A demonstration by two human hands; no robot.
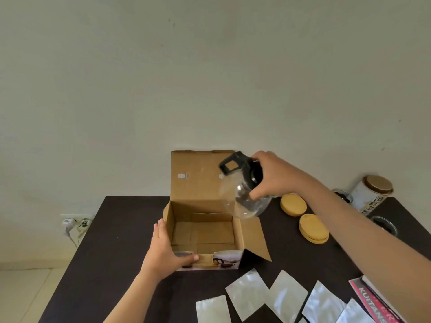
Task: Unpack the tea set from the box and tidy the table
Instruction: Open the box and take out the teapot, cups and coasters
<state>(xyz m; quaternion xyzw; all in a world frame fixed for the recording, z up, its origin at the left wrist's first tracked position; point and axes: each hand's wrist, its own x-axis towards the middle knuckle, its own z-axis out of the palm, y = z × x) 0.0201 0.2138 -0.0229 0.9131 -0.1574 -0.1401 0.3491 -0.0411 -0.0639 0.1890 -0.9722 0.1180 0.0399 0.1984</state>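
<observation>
An open cardboard box (203,231) stands on the dark table (116,241) with its lid flap upright and its inside showing only cardboard. My right hand (272,176) grips a clear glass teapot (242,199) by its black collar, tilted, in the air above the box's right rim. The black handle points up and left. My left hand (163,250) holds the box at its near left corner, thumb on the front face.
Two round wooden lids (293,204) (313,228) lie right of the box. A white canister with a wooden lid (370,194) and two glass jars (342,197) (383,224) stand at the far right. Several silver foil pouches (249,292) and a pink-edged booklet (375,299) lie near the front edge.
</observation>
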